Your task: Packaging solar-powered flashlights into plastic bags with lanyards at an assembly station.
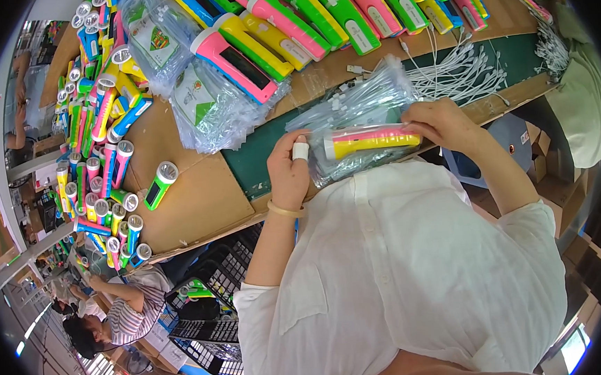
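Looking down through the head camera, I see both hands at the near edge of the table, with a yellow and pink flashlight [370, 143] lying crosswise between them. Clear plastic from a clear bag [363, 130] runs along its upper side; whether it is wholly inside I cannot tell. The left hand [289, 171] has its fingers curled, thumb and forefinger pinching the bag just beside the flashlight's wider end; white tape wraps a digit and a tan band [285, 209] circles the wrist. The right hand [442, 125] pinches the plastic at the other end, its fingers bent over. Just beyond, I have a heap of clear bags [370, 92] on the green tabletop [247, 167], with white cables [463, 75] to its right. Farther back lies a row of colourful flashlights [351, 18]. Off to the left, a lone green flashlight [160, 186] rests on cardboard [200, 194], near a big pile of flashlights [103, 111].
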The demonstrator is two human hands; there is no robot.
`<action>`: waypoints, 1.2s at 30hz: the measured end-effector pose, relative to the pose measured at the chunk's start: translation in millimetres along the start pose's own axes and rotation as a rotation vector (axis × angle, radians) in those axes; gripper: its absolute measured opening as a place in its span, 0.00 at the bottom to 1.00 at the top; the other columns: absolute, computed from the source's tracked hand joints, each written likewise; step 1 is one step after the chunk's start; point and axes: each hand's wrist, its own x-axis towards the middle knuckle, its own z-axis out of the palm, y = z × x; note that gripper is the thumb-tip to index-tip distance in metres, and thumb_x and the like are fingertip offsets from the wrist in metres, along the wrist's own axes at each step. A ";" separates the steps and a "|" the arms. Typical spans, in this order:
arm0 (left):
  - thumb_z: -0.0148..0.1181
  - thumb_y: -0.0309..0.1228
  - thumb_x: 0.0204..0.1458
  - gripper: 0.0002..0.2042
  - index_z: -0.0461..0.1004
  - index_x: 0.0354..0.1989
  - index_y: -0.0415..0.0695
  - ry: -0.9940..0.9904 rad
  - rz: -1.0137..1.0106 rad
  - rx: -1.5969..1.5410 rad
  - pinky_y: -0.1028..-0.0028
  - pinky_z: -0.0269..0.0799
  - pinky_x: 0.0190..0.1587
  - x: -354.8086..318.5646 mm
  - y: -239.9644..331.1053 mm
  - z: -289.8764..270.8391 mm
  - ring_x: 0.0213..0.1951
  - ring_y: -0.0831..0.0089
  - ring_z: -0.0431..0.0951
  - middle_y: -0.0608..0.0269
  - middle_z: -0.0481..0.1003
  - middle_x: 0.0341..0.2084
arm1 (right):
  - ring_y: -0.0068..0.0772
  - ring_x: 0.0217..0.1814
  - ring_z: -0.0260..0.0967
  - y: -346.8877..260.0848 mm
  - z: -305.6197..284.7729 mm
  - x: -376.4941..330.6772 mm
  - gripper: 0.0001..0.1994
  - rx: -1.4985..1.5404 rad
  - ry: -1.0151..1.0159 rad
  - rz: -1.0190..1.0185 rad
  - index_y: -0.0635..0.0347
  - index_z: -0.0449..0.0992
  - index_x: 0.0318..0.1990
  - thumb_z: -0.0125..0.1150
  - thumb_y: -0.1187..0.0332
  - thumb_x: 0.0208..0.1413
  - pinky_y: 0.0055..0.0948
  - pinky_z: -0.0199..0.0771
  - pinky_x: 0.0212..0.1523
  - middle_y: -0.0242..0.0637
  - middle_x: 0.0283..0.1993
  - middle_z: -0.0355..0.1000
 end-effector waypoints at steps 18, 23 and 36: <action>0.63 0.20 0.42 0.13 0.76 0.39 0.42 -0.088 0.452 0.681 0.59 0.68 0.48 17.8 17.0 42.0 0.45 0.53 0.74 0.55 0.75 0.38 | 0.32 0.39 0.80 165.5 -279.5 10.0 0.17 0.405 1.197 0.462 0.62 0.63 0.61 0.51 0.66 0.70 0.29 0.81 0.37 0.41 0.43 0.76; 0.64 0.21 0.44 0.12 0.76 0.38 0.43 -0.090 0.374 0.682 0.60 0.68 0.47 19.3 13.7 46.4 0.44 0.54 0.74 0.56 0.76 0.37 | 0.46 0.68 0.62 226.8 -388.1 38.8 0.27 0.702 1.457 0.212 0.42 0.53 0.74 0.47 0.72 0.69 0.65 0.64 0.63 0.41 0.67 0.66; 0.63 0.21 0.49 0.09 0.79 0.40 0.41 -0.158 0.089 0.262 0.61 0.76 0.44 2.7 20.7 39.6 0.38 0.50 0.80 0.50 0.80 0.34 | 0.41 0.48 0.73 -9.5 17.7 72.9 0.10 0.069 -0.037 -0.314 0.56 0.80 0.44 0.67 0.66 0.55 0.39 0.74 0.50 0.38 0.40 0.76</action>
